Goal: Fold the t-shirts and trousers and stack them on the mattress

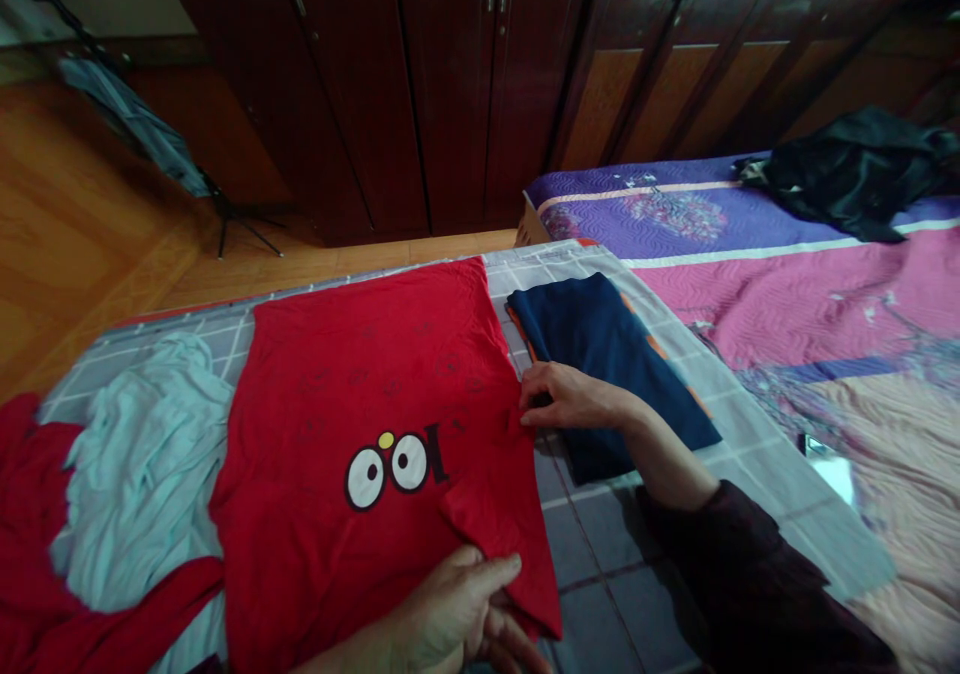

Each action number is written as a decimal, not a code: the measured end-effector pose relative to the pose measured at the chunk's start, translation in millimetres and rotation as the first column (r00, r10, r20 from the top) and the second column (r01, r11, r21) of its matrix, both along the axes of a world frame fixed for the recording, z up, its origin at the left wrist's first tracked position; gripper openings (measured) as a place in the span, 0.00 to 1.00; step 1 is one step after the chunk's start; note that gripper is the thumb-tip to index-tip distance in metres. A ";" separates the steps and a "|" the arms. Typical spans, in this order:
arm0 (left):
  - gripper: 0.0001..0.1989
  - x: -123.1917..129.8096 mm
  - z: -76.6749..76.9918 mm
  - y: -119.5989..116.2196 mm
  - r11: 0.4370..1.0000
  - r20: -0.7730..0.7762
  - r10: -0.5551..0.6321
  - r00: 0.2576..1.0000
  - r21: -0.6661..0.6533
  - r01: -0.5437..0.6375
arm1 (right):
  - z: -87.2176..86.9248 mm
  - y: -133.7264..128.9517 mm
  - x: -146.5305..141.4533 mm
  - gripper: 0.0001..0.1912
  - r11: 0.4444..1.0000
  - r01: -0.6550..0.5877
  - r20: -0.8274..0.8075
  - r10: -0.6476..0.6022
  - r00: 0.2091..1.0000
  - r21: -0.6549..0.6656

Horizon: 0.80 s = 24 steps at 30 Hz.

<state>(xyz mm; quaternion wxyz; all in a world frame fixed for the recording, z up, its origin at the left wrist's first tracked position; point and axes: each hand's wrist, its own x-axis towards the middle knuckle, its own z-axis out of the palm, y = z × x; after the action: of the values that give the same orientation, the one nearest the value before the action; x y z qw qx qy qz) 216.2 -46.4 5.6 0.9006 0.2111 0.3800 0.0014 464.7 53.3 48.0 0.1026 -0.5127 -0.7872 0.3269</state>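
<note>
A red shirt (322,384) with a print of two cartoon eyes lies spread on the grey checked cloth (592,544). My right hand (566,396) pinches the shirt's right edge, beside a folded dark blue garment (600,344) with orange trim. At the bottom, my left hand (469,604) is at the shirt's lower right part, where a flap of red fabric is folded over; its thumb rests on top and the other fingers are partly under the cloth.
A crumpled pale mint cloth (150,464) and more red fabric (30,514) lie at the left. On the right is a bed with a purple and pink cover (787,294), holding a black garment (847,169). Dark wardrobes (450,84) and a tripod (232,219) stand behind.
</note>
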 end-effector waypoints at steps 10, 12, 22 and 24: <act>0.20 -14.3 2.8 -0.9 0.993 -0.011 -0.084 0.996 -0.080 0.083 | -4.0 0.9 -2.7 0.06 0.999 -0.030 0.064 0.028 0.998 0.032; 0.19 -14.4 15.6 4.0 0.975 -0.040 -0.184 0.982 0.119 0.188 | -5.8 1.0 -5.4 0.06 0.998 0.004 0.126 -0.012 0.992 0.066; 0.12 -19.3 53.1 31.9 -0.429 -0.529 -0.252 0.811 0.812 0.397 | -12.8 2.2 -11.5 0.07 0.993 0.070 0.186 -0.086 0.979 0.092; 0.19 -22.2 39.0 29.4 -0.617 -0.586 -0.149 0.796 0.684 0.389 | -13.6 2.6 -11.0 0.07 0.993 0.070 0.185 -0.086 0.979 0.090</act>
<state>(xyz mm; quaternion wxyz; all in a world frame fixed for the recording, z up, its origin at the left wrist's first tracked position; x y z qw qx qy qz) 194.0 -17.0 44.7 0.1841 0.9692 0.1612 0.0261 453.6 55.9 34.4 0.0615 -0.5673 -0.7855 0.2396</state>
